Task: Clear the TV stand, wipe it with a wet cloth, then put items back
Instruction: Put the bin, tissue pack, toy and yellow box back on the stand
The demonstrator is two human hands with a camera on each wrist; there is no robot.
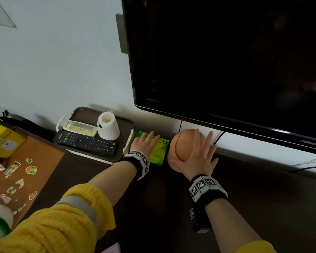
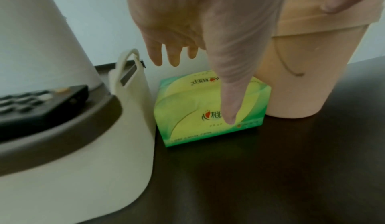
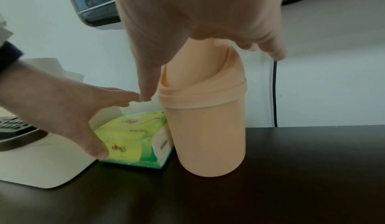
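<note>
Through the left wrist camera I see my left hand (image 2: 200, 29) reaching down with straight, spread fingers over a green and yellow cardboard tissue box (image 2: 187, 112) lying on the dark brown stand top (image 2: 270, 178). The thumb (image 2: 229, 95) points down across the box's top face; whether it touches I cannot tell. Just right of the box stands a peach plastic bin with a swing lid (image 2: 312, 79); a fingertip of my right hand (image 2: 337, 1) rests near its top. At left, a cream plastic container with a brown rim (image 2: 93, 145) carries a black remote control (image 2: 41, 107) and a white paper roll (image 2: 41, 38).
</note>
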